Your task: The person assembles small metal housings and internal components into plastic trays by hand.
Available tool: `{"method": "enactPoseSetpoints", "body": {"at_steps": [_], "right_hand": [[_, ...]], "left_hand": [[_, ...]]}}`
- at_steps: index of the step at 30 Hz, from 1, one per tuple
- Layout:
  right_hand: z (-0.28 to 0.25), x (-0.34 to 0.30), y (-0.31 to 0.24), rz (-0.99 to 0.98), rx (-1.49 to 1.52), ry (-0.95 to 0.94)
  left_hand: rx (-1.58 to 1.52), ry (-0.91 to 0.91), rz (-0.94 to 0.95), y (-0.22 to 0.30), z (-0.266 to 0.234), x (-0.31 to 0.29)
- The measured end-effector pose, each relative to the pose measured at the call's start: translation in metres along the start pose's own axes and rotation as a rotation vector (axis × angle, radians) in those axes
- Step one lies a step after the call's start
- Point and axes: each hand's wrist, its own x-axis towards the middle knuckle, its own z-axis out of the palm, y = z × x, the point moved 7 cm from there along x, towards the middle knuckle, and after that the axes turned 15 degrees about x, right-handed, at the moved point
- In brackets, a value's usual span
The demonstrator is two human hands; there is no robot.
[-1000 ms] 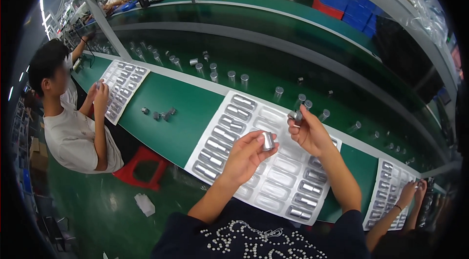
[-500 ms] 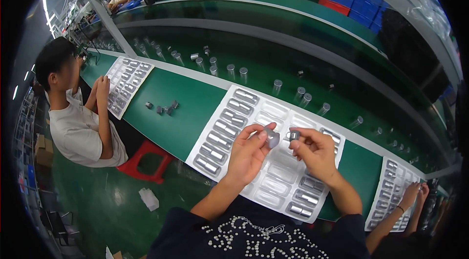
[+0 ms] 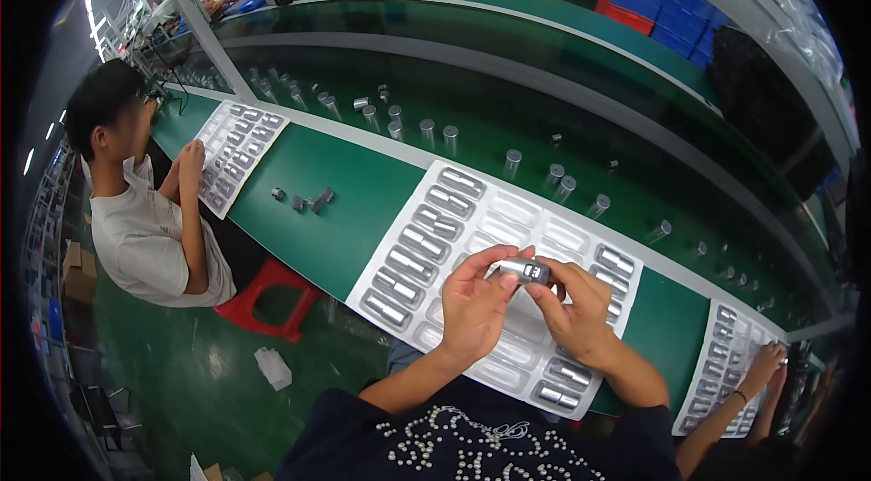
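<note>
Over the white plastic tray (image 3: 435,304), my two hands meet around a short silver metal cylinder with a grey end piece (image 3: 526,270). My left hand (image 3: 474,307) pinches its silver end between thumb and fingers. On the grey end, which shows small light rectangles on its side, my right hand (image 3: 581,304) closes with thumb and fingertips. The two parts sit end to end; how tightly they join I cannot tell. Silver cylinders (image 3: 396,285) lie in the tray's left column, and more fill part of the right column. Several middle pockets hold nothing.
Silver cylinders (image 3: 451,136) stand on the green surface behind the pale ledge (image 3: 363,138). Small grey parts (image 3: 313,202) lie left of my tray. A co-worker (image 3: 150,218) sits at another tray (image 3: 240,150) on the left; another person's hands (image 3: 767,368) work over a tray (image 3: 717,363) at right.
My hands have come together. The grey end piece in my right hand and the silver cylinder in my left were apart; now they meet end to end, with the cylinder turned sideways.
</note>
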Motion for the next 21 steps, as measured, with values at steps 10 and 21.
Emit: {"method": "enactPoseSetpoints", "body": {"at_steps": [10,21], "right_hand": [[0.009,0.000,-0.007,-0.273,-0.340,-0.098],[0.017,0.002,0.005,-0.237,-0.375,-0.164]], "left_hand": [[0.026,-0.013,-0.062,0.001,0.013,0.005],[0.595,-0.188,-0.261,-0.023,-0.014,0.016]]}}
